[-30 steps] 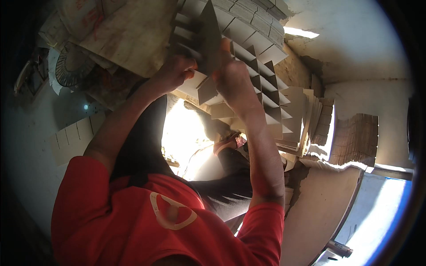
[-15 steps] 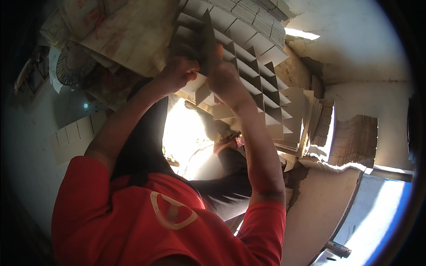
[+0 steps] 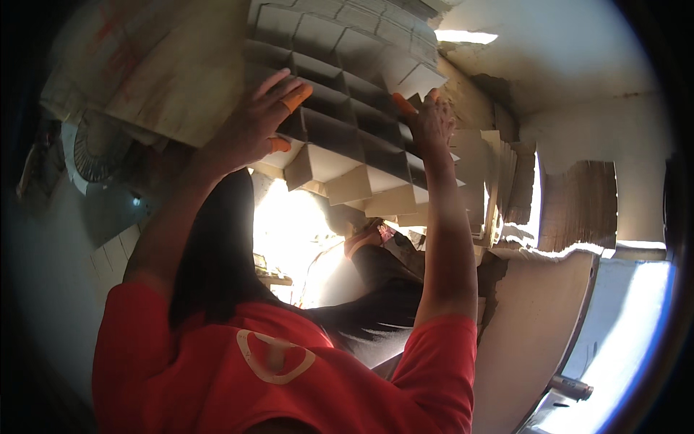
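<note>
A cardboard divider grid (image 3: 329,160) of interlocking slotted strips lies spread open in front of me, its square cells showing. My left hand (image 3: 256,126) rests at its left side, fingers stretched apart, with orange covers on the thumb and a finger. At the grid's right side is my right hand (image 3: 431,123), its orange-covered thumb pointing inward over the strips and the fingers extended. Neither hand grips a strip, though both appear to touch the grid's edges. The right fingertips are partly blurred.
Behind the grid are stacked slotted cardboard strips (image 3: 376,22). More cardboard stacks (image 3: 578,206) stand at the right. A large stained sheet (image 3: 166,65) lies at the left, with a round fan-like object (image 3: 94,148) below it. My legs are beneath the grid.
My right hand has let go of the upright strip in the middle and moved to the right side. My left hand has opened and shifted left. The grid now sits wider and more even.
</note>
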Demonstrator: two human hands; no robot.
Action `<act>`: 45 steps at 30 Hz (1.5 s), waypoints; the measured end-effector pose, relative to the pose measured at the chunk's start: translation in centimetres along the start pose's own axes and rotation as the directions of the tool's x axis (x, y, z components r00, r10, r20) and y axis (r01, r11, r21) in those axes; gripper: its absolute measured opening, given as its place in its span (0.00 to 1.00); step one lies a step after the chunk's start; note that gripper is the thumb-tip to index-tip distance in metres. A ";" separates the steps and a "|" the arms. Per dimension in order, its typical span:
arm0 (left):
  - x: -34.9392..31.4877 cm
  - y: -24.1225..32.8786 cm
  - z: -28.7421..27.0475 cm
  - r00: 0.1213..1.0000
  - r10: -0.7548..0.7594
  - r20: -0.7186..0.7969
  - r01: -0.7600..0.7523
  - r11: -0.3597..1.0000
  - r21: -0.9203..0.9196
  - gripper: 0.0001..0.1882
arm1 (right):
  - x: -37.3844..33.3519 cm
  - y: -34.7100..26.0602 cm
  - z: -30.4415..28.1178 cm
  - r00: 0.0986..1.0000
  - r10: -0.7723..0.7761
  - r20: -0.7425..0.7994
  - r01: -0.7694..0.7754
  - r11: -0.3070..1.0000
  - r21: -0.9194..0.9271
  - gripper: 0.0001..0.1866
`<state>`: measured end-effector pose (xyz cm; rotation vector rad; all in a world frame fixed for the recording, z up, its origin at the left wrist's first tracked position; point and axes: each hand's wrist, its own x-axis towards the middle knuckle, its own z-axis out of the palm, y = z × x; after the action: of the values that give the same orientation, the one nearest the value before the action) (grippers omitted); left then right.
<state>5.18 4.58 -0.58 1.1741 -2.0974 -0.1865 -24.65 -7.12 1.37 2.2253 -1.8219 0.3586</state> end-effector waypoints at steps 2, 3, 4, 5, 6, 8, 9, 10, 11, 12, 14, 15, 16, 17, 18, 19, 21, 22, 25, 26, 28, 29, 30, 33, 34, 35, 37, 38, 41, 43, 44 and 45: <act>1.6 -0.7 0.0 0.996 0.007 0.088 -0.010 1.000 0.029 0.43 | -0.5 1.3 -0.3 0.927 0.113 0.359 -0.140 0.989 0.049 0.37; 2.5 -1.3 0.2 0.994 0.009 0.107 -0.013 0.999 0.037 0.42 | -1.2 1.0 -0.1 0.928 -0.019 0.373 -0.015 0.996 0.091 0.31; 3.3 -1.7 0.5 0.992 0.011 0.128 -0.017 0.999 0.041 0.42 | -1.9 0.2 -0.6 0.911 -0.157 0.381 0.111 0.984 0.138 0.25; 4.0 -1.9 0.2 0.987 0.012 0.162 -0.017 0.999 0.030 0.42 | -2.5 -0.9 -0.8 0.877 -0.296 0.379 0.237 0.952 0.195 0.21; 4.6 -2.5 0.0 0.981 0.007 0.196 -0.011 1.000 0.021 0.41 | -3.4 -3.2 -2.0 0.820 -0.301 0.486 0.084 0.904 0.419 0.27; 5.0 -4.6 0.6 0.960 0.043 0.276 -0.048 0.999 0.010 0.35 | -6.2 -6.8 -3.4 0.783 -0.292 0.549 -0.007 0.879 0.477 0.29; 5.2 -5.8 0.9 0.942 0.094 0.324 -0.113 0.993 0.041 0.33 | -7.9 -7.3 -2.2 0.895 -0.258 0.364 0.084 0.898 0.432 0.21; 5.5 -6.5 1.3 0.919 0.137 0.369 -0.176 0.981 0.074 0.31 | -8.3 -7.0 -1.3 0.905 -0.239 0.353 0.081 0.910 0.407 0.19; 6.1 -6.1 1.5 0.918 0.092 0.386 -0.126 0.990 0.064 0.28 | -8.0 -6.6 -0.8 0.917 -0.216 0.335 0.077 0.921 0.381 0.18; 6.5 -5.4 1.6 0.914 0.044 0.404 -0.073 0.996 0.058 0.25 | -7.7 -6.0 -0.4 0.928 -0.196 0.318 0.075 0.932 0.356 0.16; 5.9 -5.4 1.6 0.924 -0.003 0.383 0.001 1.000 0.005 0.21 | -7.3 -5.0 -0.3 0.920 -0.294 0.257 0.156 0.880 0.448 0.15; 4.8 -6.8 1.8 0.941 -0.004 0.340 0.022 0.999 -0.049 0.19 | -7.3 -4.8 -0.8 0.913 -0.345 0.217 0.205 0.850 0.486 0.14; 4.3 -6.9 1.9 0.954 -0.002 0.299 0.036 0.993 -0.109 0.18 | -7.7 -5.2 -1.4 0.912 -0.357 0.202 0.220 0.842 0.492 0.14; 4.0 -5.4 1.4 0.972 0.064 0.227 -0.053 0.997 -0.052 0.17 | -8.6 -5.2 -2.5 0.914 -0.358 0.191 0.227 0.841 0.491 0.14; 3.0 -4.0 0.6 0.979 0.122 0.161 -0.124 0.992 0.003 0.16 | -9.7 -6.0 -5.8 0.916 -0.364 0.168 0.264 0.862 0.432 0.15; 2.6 -1.6 -0.6 0.979 0.171 0.107 -0.176 0.984 0.035 0.15 | -10.9 -7.0 -9.7 0.932 -0.306 0.195 0.193 0.873 0.449 0.19; 2.7 4.1 -1.2 0.944 0.329 0.007 -0.329 0.941 0.082 0.14 | -13.6 -7.5 -13.8 0.956 -0.251 0.151 0.168 0.891 0.423 0.22; 2.9 7.0 -1.0 0.903 0.428 -0.040 -0.422 0.900 0.106 0.14 | -14.9 -7.4 -14.5 0.967 -0.226 0.118 0.186 0.941 0.283 0.23; 3.2 14.1 -0.5 0.830 0.556 -0.038 -0.550 0.829 0.100 0.22 | -20.2 -5.4 -18.6 0.979 -0.170 0.114 0.153 0.978 0.145 0.22; 3.2 15.9 -0.1 0.801 0.595 -0.068 -0.591 0.803 0.073 0.26 | -22.4 -4.2 -19.3 0.987 -0.118 0.112 0.108 0.990 0.095 0.22; 3.0 18.5 -0.6 0.784 0.618 -0.059 -0.613 0.786 0.086 0.30 | -27.4 -0.9 -20.6 0.995 0.075 0.064 -0.076 0.997 0.009 0.21; 2.6 18.5 -0.5 0.772 0.632 -0.068 -0.625 0.774 0.097 0.29 | -30.6 0.7 -21.1 0.978 0.203 -0.048 -0.203 0.979 0.001 0.21; 2.2 18.7 0.2 0.766 0.637 -0.085 -0.630 0.771 0.095 0.29 | -34.3 3.1 -20.8 0.950 0.272 -0.154 -0.288 0.953 -0.094 0.21; 1.1 17.9 1.9 0.774 0.626 -0.093 -0.619 0.780 0.097 0.27 | -45.3 7.4 -20.2 0.661 0.691 -0.294 -0.751 0.616 -0.240 0.17; 0.9 17.6 2.5 0.778 0.623 -0.079 -0.618 0.782 0.078 0.27 | -49.8 8.9 -19.3 0.592 0.737 -0.327 -0.805 0.518 -0.290 0.18; 0.7 17.3 2.9 0.783 0.619 -0.067 -0.615 0.786 0.070 0.26 | -53.5 10.1 -18.7 0.599 0.725 -0.341 -0.791 0.470 -0.392 0.17; 0.1 16.6 4.1 0.784 0.621 -0.028 -0.618 0.783 0.064 0.26 | -58.2 10.8 -17.8 0.462 0.848 -0.259 -0.866 0.368 -0.338 0.24; 0.1 16.5 5.0 0.779 0.627 -0.010 -0.625 0.778 0.056 0.26 | -61.8 11.9 -16.1 0.420 0.861 -0.285 -0.887 0.324 -0.329 0.25; -0.1 16.0 6.7 0.772 0.633 0.060 -0.636 0.770 0.053 0.27 | -66.7 13.5 -13.4 0.431 0.879 -0.205 -0.865 0.337 -0.371 0.28; -0.1 15.9 7.2 0.776 0.626 0.081 -0.631 0.773 0.069 0.28 | -67.9 14.5 -12.0 0.437 0.880 -0.187 -0.862 0.351 -0.367 0.29; 0.0 15.9 7.3 0.778 0.621 0.092 -0.627 0.775 0.076 0.28 | -67.8 14.8 -11.7 0.442 0.879 -0.177 -0.859 0.358 -0.365 0.29; 0.0 15.8 7.4 0.779 0.618 0.103 -0.626 0.776 0.075 0.28 | -67.9 15.1 -11.1 0.426 0.889 -0.169 -0.858 0.337 -0.388 0.28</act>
<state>-10.45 12.14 1.03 0.4661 -2.4657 0.2019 -52.89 56.29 -10.70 0.7585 -2.6875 0.0111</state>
